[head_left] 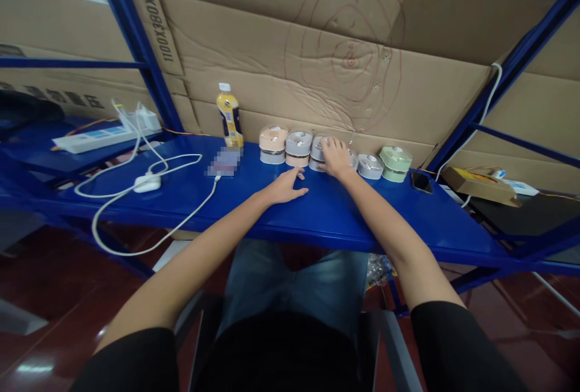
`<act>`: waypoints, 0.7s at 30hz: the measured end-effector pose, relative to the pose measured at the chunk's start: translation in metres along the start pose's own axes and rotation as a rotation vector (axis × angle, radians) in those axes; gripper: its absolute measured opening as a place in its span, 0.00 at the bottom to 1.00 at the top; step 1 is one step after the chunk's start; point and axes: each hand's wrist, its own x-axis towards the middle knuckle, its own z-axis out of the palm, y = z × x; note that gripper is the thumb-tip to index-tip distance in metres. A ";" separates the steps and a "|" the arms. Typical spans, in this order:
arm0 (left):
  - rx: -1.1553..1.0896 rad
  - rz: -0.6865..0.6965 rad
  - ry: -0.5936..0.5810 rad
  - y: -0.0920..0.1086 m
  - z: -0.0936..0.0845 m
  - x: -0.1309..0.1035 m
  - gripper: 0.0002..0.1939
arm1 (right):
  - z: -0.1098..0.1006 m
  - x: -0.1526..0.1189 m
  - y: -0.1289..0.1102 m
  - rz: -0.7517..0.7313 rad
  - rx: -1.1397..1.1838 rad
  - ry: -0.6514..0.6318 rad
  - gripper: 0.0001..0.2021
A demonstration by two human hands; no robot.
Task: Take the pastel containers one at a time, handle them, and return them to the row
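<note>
A row of small oval boxes with clear lids stands along the back of the blue table. From the left come a pink-over-grey stack, a grey-over-pink stack and a grey stack. My right hand lies over the grey stack, fingers on its top and thumb low at its front, partly hiding it. Another box shows only partly behind that hand. Farther right are a single grey box and a green stack. My left hand is open and holds nothing, just in front of the grey-over-pink stack.
On the blue table, a yellow-labelled bottle and a blurred-out flat item with a white cable stand left. A white charger lies among loops. Right of the boxes is a phone; cardboard backs the table.
</note>
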 end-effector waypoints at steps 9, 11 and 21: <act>-0.148 -0.017 0.109 -0.001 0.000 -0.001 0.32 | -0.021 -0.026 0.007 -0.016 0.061 0.141 0.34; -0.303 -0.049 0.177 0.001 -0.003 0.002 0.34 | -0.034 -0.031 0.011 0.040 0.174 0.232 0.35; -0.741 -0.076 -0.096 0.029 -0.032 -0.003 0.48 | -0.062 -0.079 0.000 -0.214 0.876 -0.095 0.42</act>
